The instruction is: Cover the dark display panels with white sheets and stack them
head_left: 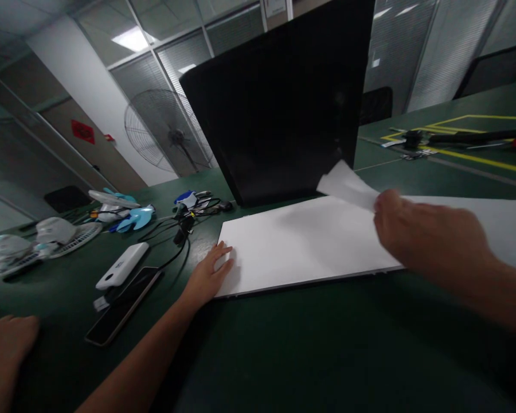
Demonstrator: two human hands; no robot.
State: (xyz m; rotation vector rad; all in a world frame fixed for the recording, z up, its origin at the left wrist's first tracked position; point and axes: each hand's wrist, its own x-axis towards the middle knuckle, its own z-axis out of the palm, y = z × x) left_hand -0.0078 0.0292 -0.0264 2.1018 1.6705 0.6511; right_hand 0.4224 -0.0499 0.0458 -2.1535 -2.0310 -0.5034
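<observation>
A long white panel (292, 246) with a thin dark edge lies flat on the green table. My left hand (208, 274) rests on its left end, thumb and fingers spread, the fingertips on the white surface. Over the panel's right part, my right hand (421, 229) is closed on a folded piece of white paper (348, 186), which sticks out to the left and up from the fingers. The right hand is slightly blurred, and it hides part of the panel. A large black screen-like board (279, 109) stands tilted just behind the panel.
On the green table (309, 344) left of me lie a phone (124, 307), a white power bank (122, 265) and tangled cables (184, 221). Small fans (124, 212) stand farther back. Another person's hand (11, 338) is at lower left. A black rod-like tool (464, 139) lies at right.
</observation>
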